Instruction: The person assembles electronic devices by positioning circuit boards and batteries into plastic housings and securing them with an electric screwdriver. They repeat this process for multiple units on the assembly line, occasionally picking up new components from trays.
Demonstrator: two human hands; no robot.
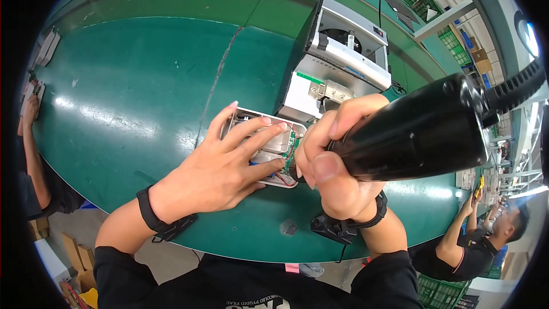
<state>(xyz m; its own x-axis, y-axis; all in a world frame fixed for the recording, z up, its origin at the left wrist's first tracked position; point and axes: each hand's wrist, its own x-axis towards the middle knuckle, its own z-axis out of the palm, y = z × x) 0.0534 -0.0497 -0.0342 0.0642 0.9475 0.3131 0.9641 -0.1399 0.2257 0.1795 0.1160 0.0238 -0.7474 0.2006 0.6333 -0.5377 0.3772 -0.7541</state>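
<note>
While only the head view is available, the step in hand is judged to be the driving of a screw into an opened device. The left hand (214, 169) is laid flat, fingers spread, on a small white open casing (269, 147), which is pinned against the green belt (137, 91); a silvery cell pack and a narrow green circuit board (290, 150) with red wires are seen under and just beyond its fingertips. The right hand (337, 163) is closed in a full grip around a black electric screwdriver (412, 131), whose tip is hidden behind the thumb, just beside the board's edge. A ribbed black hose (514, 88) is seen leading off the tool's far end. Beyond both hands, touching or nearly touching the casing, a grey and white metal dispenser box (340, 60) is placed. Black straps are worn on both wrists. The next move is judged to call for the bit being kept upright on the screw while the casing is held from sliding. The casing appears to be smooth rigid plastic, the belt glossy and slightly scuffed, the tool body matt and cylindrical. Other people's arms are seen at the far left and lower right.
</note>
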